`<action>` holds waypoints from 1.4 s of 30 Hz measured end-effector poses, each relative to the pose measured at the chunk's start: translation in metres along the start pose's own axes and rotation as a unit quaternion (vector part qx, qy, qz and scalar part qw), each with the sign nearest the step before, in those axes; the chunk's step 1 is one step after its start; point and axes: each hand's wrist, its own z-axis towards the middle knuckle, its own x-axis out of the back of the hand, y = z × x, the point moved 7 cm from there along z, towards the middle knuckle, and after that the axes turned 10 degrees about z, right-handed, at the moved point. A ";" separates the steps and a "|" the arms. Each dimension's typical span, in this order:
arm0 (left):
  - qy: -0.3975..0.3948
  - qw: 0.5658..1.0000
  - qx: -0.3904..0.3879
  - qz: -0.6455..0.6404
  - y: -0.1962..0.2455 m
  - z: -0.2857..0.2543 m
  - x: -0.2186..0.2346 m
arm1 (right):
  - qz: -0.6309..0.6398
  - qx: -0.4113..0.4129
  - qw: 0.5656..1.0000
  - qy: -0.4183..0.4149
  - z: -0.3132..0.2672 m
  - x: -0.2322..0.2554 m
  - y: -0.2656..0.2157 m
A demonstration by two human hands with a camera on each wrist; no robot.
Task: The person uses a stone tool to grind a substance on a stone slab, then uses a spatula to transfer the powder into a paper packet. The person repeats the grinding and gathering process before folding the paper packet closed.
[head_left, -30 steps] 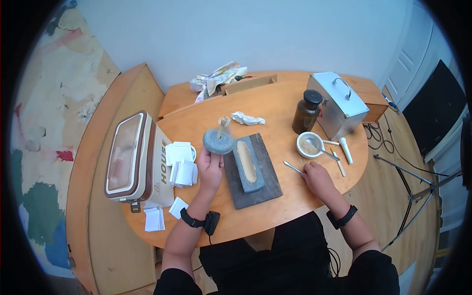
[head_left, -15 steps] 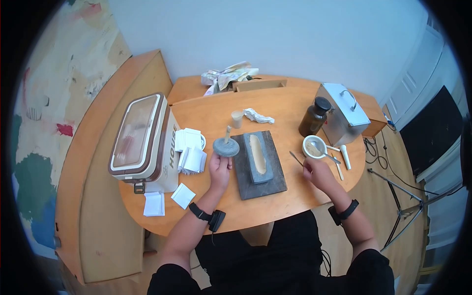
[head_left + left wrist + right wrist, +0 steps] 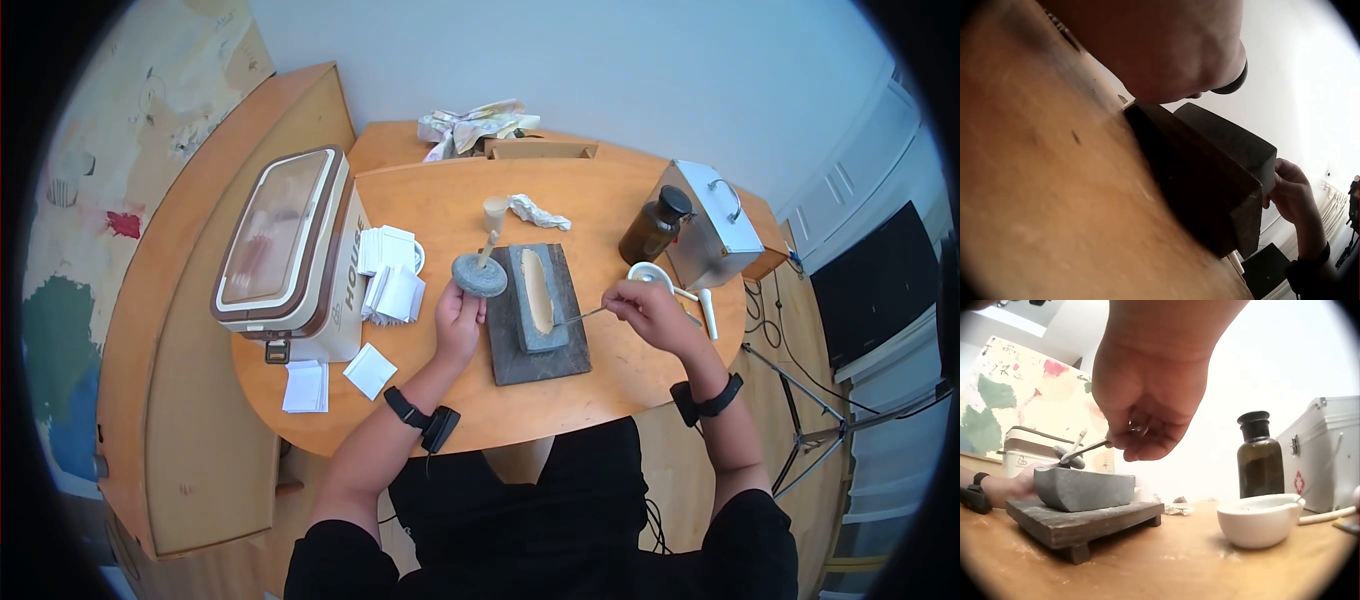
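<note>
A round grey stone wheel (image 3: 478,276) with a wooden axle (image 3: 489,246) through its middle is held by my left hand (image 3: 457,328) from below, left of the stone trough. My right hand (image 3: 652,315) pinches a slim metal spoon (image 3: 584,317) between thumb and fingers. The spoon's far end is right at the near end of the boat-shaped grey stone trough (image 3: 547,341), whose hollow has pale tan powder (image 3: 538,290) along it. Under the trough is a dark wooden board (image 3: 508,350), which stands on short feet in the right wrist view.
Right of the board are a white mortar (image 3: 1259,526), a white pestle (image 3: 707,312), a brown bottle (image 3: 652,232) and a metal case (image 3: 722,238). Behind lie a small cup (image 3: 494,213) and crumpled tissue (image 3: 540,213). White papers (image 3: 398,293) and a cream box (image 3: 280,240) stand left.
My right hand has brought the spoon leftward from beside the mortar to the trough. My left hand still holds the stone wheel, at nearly the same place beside the trough. The head view has shifted.
</note>
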 end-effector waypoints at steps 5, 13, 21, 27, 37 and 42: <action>-0.011 1.000 -0.006 -0.012 -0.001 0.001 -0.001 | -0.069 0.013 0.996 -0.063 0.039 0.002 -0.005; -0.012 1.000 -0.004 -0.015 0.001 0.000 -0.002 | -0.024 0.000 0.999 -0.023 0.058 0.005 -0.013; -0.030 0.999 -0.023 -0.006 0.003 -0.001 -0.004 | -0.035 -0.054 0.993 -0.103 0.034 -0.001 -0.006; -0.021 1.000 -0.015 -0.006 0.004 0.001 -0.003 | -0.049 0.008 0.999 -0.008 0.050 0.000 -0.015; -0.020 0.999 -0.024 -0.007 0.007 0.000 -0.004 | 0.145 -0.060 0.986 0.055 0.050 -0.028 0.015; -0.001 0.999 -0.032 -0.008 0.010 0.000 -0.003 | 0.161 -0.105 0.979 0.059 0.032 -0.048 0.015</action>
